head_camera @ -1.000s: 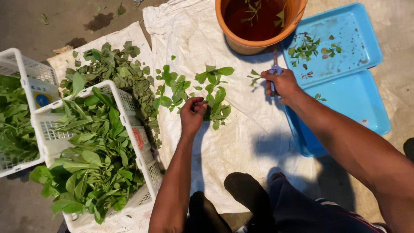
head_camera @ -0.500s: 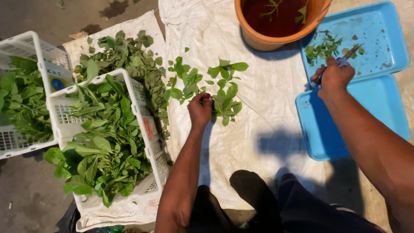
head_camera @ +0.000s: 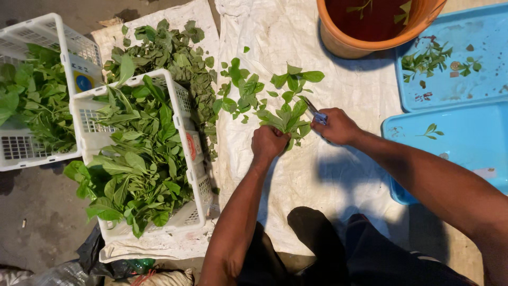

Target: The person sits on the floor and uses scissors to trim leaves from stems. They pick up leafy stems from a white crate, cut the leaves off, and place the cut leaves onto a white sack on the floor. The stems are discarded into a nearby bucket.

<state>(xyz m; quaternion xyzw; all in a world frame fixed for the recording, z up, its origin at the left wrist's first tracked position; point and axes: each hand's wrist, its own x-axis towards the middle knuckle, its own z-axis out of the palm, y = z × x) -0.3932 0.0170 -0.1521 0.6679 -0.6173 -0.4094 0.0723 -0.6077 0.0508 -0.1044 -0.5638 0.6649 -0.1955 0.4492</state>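
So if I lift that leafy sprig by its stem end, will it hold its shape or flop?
The leafy sprig in the left hand probably droops: thin stems, broad soft leaves. It looks light, and loose leaves on the white cloth suggest pieces detach easily. The right hand holds a small blade.

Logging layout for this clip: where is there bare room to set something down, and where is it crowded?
Bare white cloth lies below the right hand, bordered by the lower blue tray. Another patch sits between the leafy sprigs and the orange bucket. Crowded: the left hand side, with white baskets and the loose leaf pile.
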